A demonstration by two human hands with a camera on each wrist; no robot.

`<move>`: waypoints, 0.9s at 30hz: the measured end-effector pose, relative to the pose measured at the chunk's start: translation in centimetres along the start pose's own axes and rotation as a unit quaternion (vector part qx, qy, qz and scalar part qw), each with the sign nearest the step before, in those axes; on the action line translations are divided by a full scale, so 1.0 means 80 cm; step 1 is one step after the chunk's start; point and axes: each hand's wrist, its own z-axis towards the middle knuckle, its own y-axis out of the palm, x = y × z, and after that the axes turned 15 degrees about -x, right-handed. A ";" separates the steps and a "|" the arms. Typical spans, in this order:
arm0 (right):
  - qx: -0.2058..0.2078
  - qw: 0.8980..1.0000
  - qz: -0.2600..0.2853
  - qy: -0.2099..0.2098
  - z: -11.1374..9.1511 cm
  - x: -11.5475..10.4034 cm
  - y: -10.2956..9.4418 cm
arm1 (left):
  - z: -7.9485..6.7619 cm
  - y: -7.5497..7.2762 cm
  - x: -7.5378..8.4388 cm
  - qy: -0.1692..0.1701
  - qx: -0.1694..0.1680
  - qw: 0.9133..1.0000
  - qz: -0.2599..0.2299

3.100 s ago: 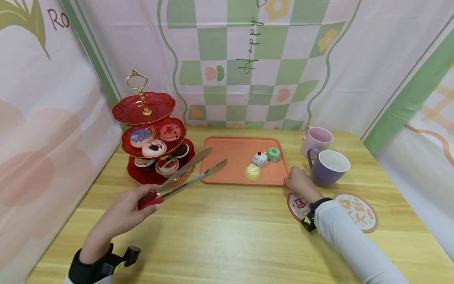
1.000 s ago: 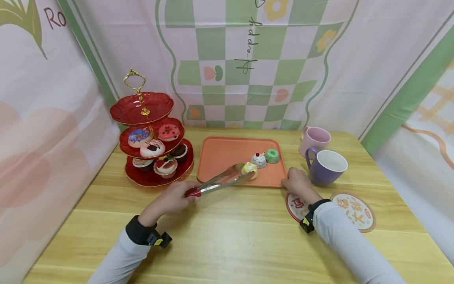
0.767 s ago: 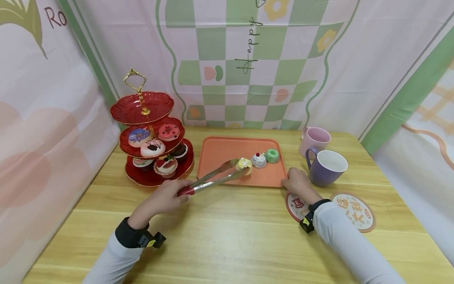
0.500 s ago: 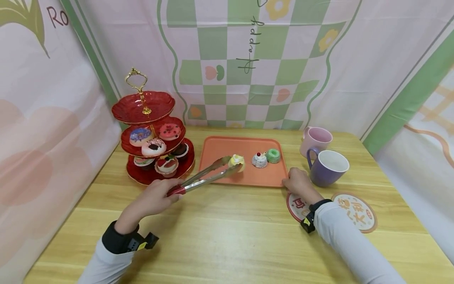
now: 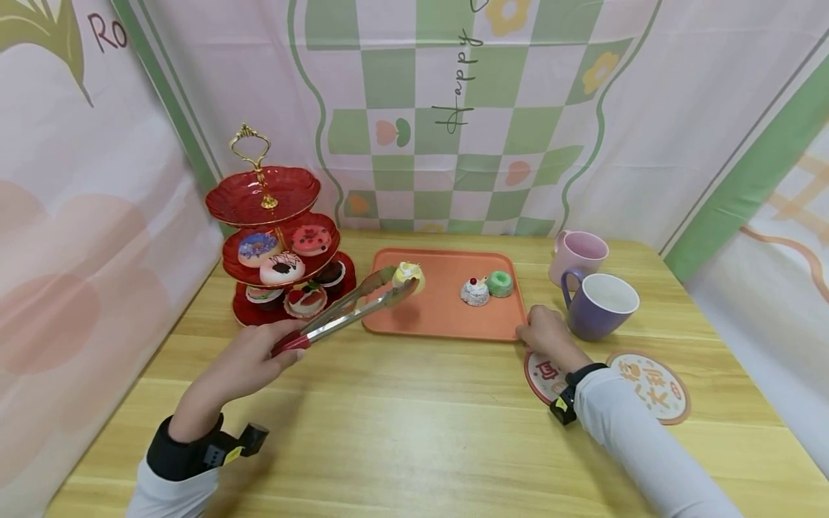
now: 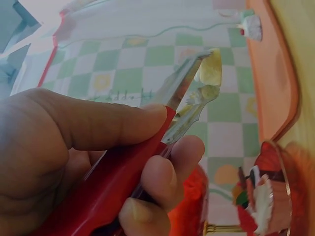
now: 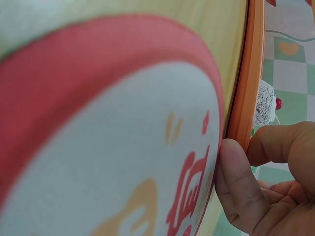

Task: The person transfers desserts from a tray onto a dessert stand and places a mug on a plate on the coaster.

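Note:
My left hand (image 5: 249,363) grips the red handles of metal tongs (image 5: 350,319). Between the tong tips is a small yellow cake (image 5: 408,273) with white cream on top, held up over the left part of the orange tray (image 5: 440,316). The left wrist view shows the same yellow cake (image 6: 211,69) in the tips, thumb and fingers wrapped on the handles. At the tray's front right corner my right hand (image 5: 549,334) pinches the rim between thumb and fingers. On the tray's right side sit a white cake (image 5: 475,293) with a red cherry and a green ring cake (image 5: 499,284).
A three-tier red stand (image 5: 291,196) is at the left, with donuts on its middle plate and cupcakes on the lowest. A purple mug (image 5: 599,309) and pink mug (image 5: 570,259) stand right of the tray. Two round coasters (image 5: 654,388) lie near my right forearm.
The tongs closed round the yellow cake, lifted it off the tray and carried it left, away from the white cake. My right hand stays at the tray's corner.

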 end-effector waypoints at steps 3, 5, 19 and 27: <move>0.000 1.000 0.002 0.002 0.001 0.001 0.000 | -0.005 -0.004 0.002 -0.005 0.009 1.000 -0.004; 0.001 1.000 0.000 0.001 0.001 0.002 0.001 | -0.009 -0.006 0.003 -0.007 0.015 1.000 -0.008; 0.002 1.000 0.003 -0.002 0.002 0.002 0.001 | -0.033 -0.032 0.025 -0.025 0.088 0.996 -0.003; -0.002 1.000 0.006 0.003 0.003 0.001 -0.001 | -0.041 -0.039 0.033 -0.051 0.126 0.991 0.001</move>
